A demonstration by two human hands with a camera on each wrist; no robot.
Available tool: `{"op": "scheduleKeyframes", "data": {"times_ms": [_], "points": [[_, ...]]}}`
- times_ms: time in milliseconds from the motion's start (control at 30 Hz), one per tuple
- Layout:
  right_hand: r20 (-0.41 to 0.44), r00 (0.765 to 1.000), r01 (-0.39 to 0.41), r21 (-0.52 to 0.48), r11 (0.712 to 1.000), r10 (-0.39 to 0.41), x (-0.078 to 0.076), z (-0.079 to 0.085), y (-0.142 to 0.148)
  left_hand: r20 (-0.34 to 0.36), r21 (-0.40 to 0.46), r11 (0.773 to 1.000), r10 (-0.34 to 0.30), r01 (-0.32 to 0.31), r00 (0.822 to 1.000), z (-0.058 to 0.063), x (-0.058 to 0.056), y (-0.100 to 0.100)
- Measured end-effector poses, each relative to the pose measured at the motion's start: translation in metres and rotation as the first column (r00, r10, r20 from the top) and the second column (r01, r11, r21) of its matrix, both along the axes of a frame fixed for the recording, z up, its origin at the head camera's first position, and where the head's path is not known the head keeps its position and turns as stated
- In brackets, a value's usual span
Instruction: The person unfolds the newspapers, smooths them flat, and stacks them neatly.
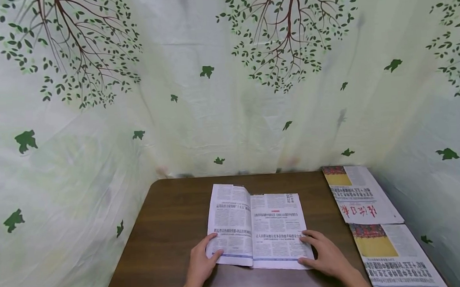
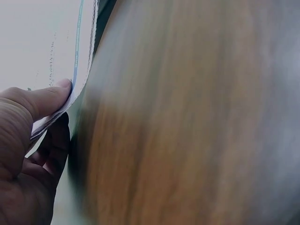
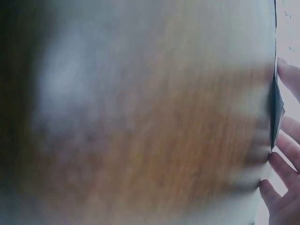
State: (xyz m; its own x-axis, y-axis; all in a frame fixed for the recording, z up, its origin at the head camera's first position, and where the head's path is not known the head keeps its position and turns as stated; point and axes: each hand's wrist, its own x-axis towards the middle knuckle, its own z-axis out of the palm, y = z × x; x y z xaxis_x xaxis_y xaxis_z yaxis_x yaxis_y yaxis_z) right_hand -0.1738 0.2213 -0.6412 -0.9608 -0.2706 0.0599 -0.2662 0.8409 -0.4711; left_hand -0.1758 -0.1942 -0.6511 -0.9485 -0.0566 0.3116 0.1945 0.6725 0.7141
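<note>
An open newspaper (image 1: pixel 276 228), folded down to a small spread with two pages showing, lies on the brown wooden table. At its lower left edge my left hand (image 1: pixel 201 261) pinches the sheets. In the left wrist view the thumb (image 2: pixel 49 98) presses on the printed side, with the fingers curled behind the layered paper (image 2: pixel 47 37). My right hand (image 1: pixel 325 254) holds the lower right edge, thumb on the page and fingers bent at the side. The right wrist view catches only part of this hand (image 3: pixel 286 173), spread around the paper's dark edge.
Two more folded newspapers lie along the table's right side, an upper one (image 1: pixel 361 197) and a lower one (image 1: pixel 395 256), both with red and yellow pictures. The wooden table (image 1: pixel 168 226) meets a pale curtain (image 1: pixel 249 129) printed with trees and leaves at the back and sides.
</note>
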Motion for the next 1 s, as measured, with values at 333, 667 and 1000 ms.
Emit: {"op": "scheduleKeyframes", "data": {"times_ms": [333,667,1000], "points": [[0.019,1.000,0.015,-0.005,1.000,-0.015,-0.002,-0.002,0.006,0.030,-0.023,1.000,0.005,-0.004,1.000,0.001,-0.004,-0.010],[0.053,0.998,0.038,-0.011,0.999,-0.037,-0.003,0.000,0.010,0.002,-0.028,0.999,0.024,-0.023,1.000,0.000,-0.004,-0.020],[0.050,0.997,0.052,-0.022,0.998,-0.051,-0.002,-0.004,0.017,0.139,0.110,0.989,0.079,-0.095,0.987,0.003,-0.005,-0.034]]}}
